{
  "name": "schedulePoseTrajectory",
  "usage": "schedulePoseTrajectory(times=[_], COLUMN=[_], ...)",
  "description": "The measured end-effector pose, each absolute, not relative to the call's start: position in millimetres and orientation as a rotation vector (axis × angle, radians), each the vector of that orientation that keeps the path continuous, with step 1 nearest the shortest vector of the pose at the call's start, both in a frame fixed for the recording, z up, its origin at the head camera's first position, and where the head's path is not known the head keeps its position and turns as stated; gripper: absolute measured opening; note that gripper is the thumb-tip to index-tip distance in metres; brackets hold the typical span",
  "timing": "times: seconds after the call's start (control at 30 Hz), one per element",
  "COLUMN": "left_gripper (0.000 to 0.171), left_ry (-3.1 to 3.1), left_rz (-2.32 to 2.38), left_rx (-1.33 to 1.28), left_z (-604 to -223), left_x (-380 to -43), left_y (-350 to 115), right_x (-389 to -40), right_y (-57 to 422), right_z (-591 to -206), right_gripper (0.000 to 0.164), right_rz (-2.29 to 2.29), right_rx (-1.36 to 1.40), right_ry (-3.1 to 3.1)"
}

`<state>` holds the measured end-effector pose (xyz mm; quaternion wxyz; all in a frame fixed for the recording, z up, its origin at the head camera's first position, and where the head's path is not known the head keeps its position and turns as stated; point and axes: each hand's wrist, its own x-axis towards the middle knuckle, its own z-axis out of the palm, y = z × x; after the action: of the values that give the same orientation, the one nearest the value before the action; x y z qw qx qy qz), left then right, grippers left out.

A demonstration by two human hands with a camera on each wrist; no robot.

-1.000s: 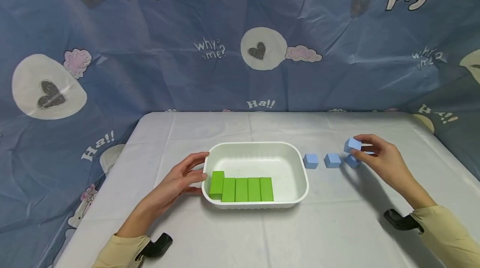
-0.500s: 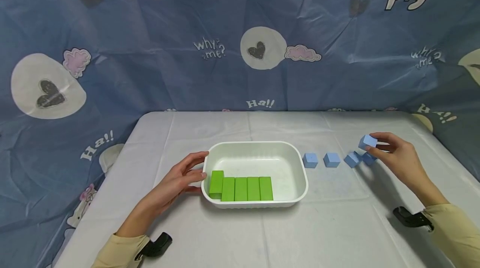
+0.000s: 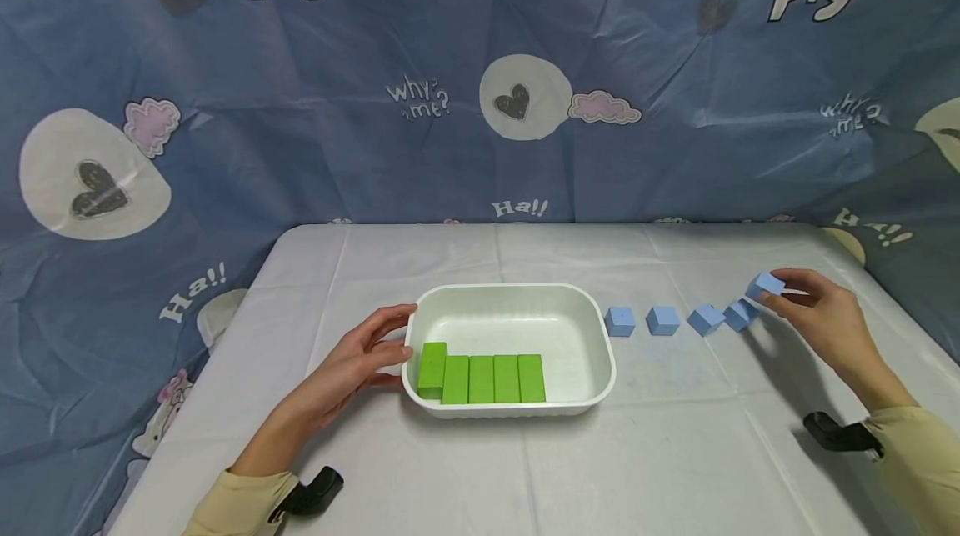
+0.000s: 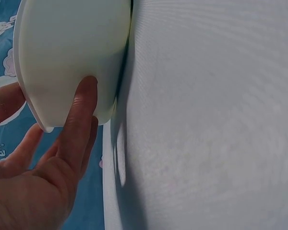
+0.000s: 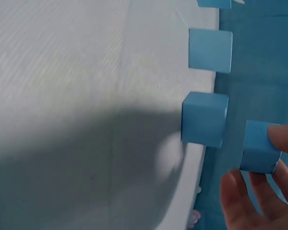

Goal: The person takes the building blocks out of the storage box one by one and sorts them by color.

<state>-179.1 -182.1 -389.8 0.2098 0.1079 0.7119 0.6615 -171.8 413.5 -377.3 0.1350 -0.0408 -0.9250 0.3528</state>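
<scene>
A white tray (image 3: 510, 411) stands on the table. Its left end is touched by my left hand (image 3: 348, 361); in the left wrist view one fingertip lies against the outer wall (image 4: 62, 43) and other fingers are at the rim. Green blocks (image 3: 482, 379) line up side by side along the tray's near wall, the leftmost reaching a little farther back. Over on the right, my right hand (image 3: 828, 315) pinches a light blue cube (image 3: 765, 286) between thumb and fingers, raised above the table. The right wrist view shows this held cube (image 5: 260, 148) beside another cube (image 5: 205, 120).
Several blue cubes stand in a row right of the tray: one close to its wall (image 3: 619, 322), another (image 3: 663, 321), then two turned cubes close together (image 3: 706, 319). A white cloth (image 3: 570, 478) covers the table. Behind hangs a blue printed sheet (image 3: 420, 169).
My right hand has moved to the right with the pinched cube, past the row, uncovering the rightmost cube on the table. My left hand and the tray stay in place.
</scene>
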Motion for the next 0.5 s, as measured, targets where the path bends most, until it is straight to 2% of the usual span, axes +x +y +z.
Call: schedulePoseTrajectory(times=[0.5], left_gripper=[0.059], left_ry=[1.984], left_rz=[1.836], left_rx=[0.297], left_z=[-389.7], left_x=[-178.9], left_y=[-182.5], right_x=[-173.4], right_y=[435.8], right_z=[-389.7], right_gripper=[0.057], right_rz=[0.981], right_rx=[-0.261], right_ry=[-2.789])
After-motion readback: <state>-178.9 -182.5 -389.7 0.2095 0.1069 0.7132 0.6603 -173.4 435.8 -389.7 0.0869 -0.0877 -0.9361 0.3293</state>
